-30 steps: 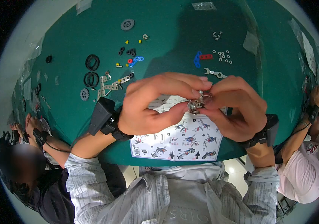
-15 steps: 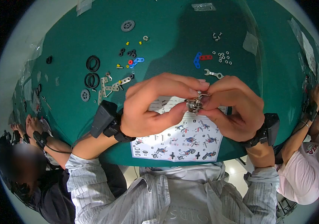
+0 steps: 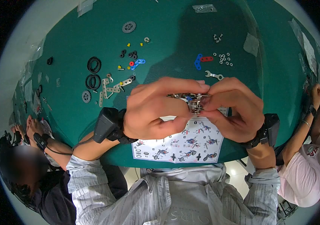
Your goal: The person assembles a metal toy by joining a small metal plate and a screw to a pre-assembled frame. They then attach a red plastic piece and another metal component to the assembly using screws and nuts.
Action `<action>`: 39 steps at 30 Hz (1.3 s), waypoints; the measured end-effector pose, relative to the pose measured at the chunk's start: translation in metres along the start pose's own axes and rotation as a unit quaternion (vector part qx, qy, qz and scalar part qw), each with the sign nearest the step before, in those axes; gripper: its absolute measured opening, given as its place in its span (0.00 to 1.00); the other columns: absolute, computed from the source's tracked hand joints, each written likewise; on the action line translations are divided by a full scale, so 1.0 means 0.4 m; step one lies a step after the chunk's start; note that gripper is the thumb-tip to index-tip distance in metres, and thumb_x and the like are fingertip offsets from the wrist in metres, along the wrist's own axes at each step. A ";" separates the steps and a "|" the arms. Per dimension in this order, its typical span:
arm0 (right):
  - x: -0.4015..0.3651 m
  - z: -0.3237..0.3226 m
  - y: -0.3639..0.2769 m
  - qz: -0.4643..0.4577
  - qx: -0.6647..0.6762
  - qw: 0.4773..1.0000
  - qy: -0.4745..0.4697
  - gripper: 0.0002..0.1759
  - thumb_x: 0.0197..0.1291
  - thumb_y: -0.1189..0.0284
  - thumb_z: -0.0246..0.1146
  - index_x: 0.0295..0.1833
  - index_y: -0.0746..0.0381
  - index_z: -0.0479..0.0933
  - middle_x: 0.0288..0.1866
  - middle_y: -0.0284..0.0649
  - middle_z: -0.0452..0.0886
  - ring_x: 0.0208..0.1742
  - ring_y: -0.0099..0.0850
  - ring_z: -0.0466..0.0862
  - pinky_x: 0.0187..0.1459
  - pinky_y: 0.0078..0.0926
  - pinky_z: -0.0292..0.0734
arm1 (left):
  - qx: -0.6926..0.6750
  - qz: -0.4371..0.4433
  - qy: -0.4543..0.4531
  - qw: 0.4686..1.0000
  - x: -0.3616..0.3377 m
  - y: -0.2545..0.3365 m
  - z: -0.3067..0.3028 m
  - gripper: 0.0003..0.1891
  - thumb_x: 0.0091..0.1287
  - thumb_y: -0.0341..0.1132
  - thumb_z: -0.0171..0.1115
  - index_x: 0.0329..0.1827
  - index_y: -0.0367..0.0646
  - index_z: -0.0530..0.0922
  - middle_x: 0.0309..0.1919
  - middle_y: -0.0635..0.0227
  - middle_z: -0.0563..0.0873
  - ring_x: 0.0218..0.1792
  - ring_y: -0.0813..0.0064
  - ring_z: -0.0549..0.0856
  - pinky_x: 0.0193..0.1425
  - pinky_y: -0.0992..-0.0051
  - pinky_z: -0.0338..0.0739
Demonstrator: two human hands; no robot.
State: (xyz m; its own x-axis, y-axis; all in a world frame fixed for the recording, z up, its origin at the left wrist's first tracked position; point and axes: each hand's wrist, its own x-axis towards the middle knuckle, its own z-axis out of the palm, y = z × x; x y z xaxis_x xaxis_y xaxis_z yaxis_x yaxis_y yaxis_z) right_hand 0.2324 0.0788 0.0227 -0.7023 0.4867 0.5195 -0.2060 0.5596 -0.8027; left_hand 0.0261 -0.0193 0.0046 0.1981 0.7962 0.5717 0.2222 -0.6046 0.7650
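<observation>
Between my two hands is a small metal model assembly (image 3: 195, 106), silvery with a bit of blue, held above the printed instruction sheet (image 3: 178, 150). My left hand (image 3: 158, 108) grips its left side with thumb and fingers, and part of the assembly shows between those fingers. On the other side, my right hand (image 3: 237, 108) pinches the assembly between thumb and forefinger. The fingers cover much of it, so its full shape is hidden. Just beyond my right hand lies a small metal spanner (image 3: 214, 75).
Past the spanner are a blue bracket (image 3: 198, 62), a red strip (image 3: 206, 59), nuts (image 3: 223, 58) and screws (image 3: 217, 38). Leftward lie black tyres (image 3: 93, 65), grey wheels (image 3: 129, 27), metal strips (image 3: 111, 89) and a blue piece (image 3: 138, 63). Other people sit at both sides.
My left hand has shifted its fingers on the assembly, its thumb moving slightly down. More of the assembly, including a blue part, now shows between my hands.
</observation>
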 end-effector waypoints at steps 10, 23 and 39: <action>0.001 -0.005 0.003 -0.002 0.005 1.000 -0.008 0.13 0.47 0.83 0.78 0.40 0.66 0.84 0.38 0.45 0.83 0.35 0.35 0.85 0.34 0.27 0.79 | 0.056 0.033 -0.058 0.996 0.001 -0.001 -0.030 0.12 0.64 0.25 0.72 0.42 0.36 0.75 0.59 0.31 0.79 0.58 0.37 0.85 0.58 0.50 0.84; -0.005 -0.002 0.012 -0.110 -0.028 0.993 -0.021 0.14 0.43 0.82 0.76 0.39 0.66 0.86 0.37 0.43 0.85 0.34 0.37 0.86 0.32 0.28 0.80 | -0.017 0.013 -0.063 0.998 -0.001 -0.007 -0.030 0.10 0.65 0.18 0.64 0.47 0.33 0.76 0.58 0.35 0.83 0.61 0.36 0.82 0.64 0.44 0.79; -0.005 0.002 0.011 -0.040 -0.032 0.998 -0.020 0.11 0.45 0.80 0.76 0.36 0.64 0.86 0.34 0.40 0.84 0.32 0.35 0.85 0.33 0.28 0.81 | 0.196 0.012 -0.038 0.980 0.030 -0.011 0.003 0.24 0.63 0.32 0.71 0.62 0.38 0.80 0.55 0.54 0.87 0.46 0.56 0.88 0.48 0.65 0.81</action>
State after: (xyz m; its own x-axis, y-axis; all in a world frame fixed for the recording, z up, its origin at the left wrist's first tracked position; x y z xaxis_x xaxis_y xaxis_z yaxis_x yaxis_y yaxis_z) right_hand 0.2325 0.0797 0.0180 -0.7122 0.4115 0.5687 -0.2208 0.6377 -0.7380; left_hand 0.0288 -0.0072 0.0076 0.2754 0.7864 0.5530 0.5627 -0.5982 0.5705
